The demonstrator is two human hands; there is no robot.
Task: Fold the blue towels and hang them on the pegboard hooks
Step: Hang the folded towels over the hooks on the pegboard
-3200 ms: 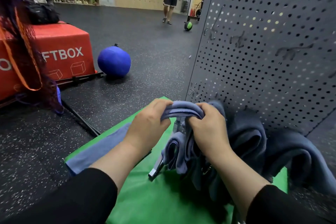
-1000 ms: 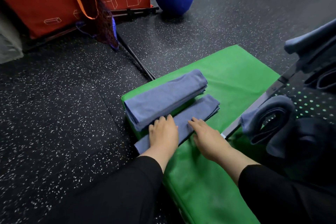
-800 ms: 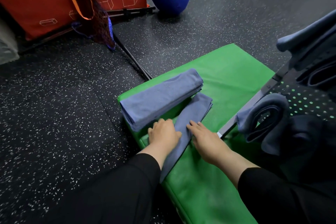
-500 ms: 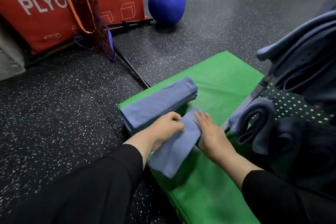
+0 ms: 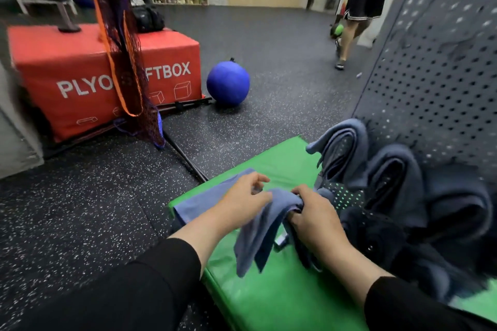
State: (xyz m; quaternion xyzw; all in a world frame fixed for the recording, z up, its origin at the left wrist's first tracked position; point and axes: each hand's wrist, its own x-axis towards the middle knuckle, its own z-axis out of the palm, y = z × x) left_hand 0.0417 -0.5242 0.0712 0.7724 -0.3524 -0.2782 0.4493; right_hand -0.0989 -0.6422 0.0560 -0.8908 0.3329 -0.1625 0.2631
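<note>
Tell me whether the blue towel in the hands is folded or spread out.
Folded: the blue towel drapes doubled over the right hand, layered ends hanging above the green mat.

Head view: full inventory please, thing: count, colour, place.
Folded cloth towel in hand: 1, blue, draped from right hand above mat.
Folded towel stack: 1, blue, on mat, behind left hand.
Hung towels: at least 3, blue, on pegboard.
Perforated metal pegboard: 1, dark grey, right.
Padded mat: 1, green, floor.
Plyo soft box: 1, red, left.
Round ball: 1, blue, beside box.
Left hand: open, beside towel.
Right hand: grips towel.
</note>
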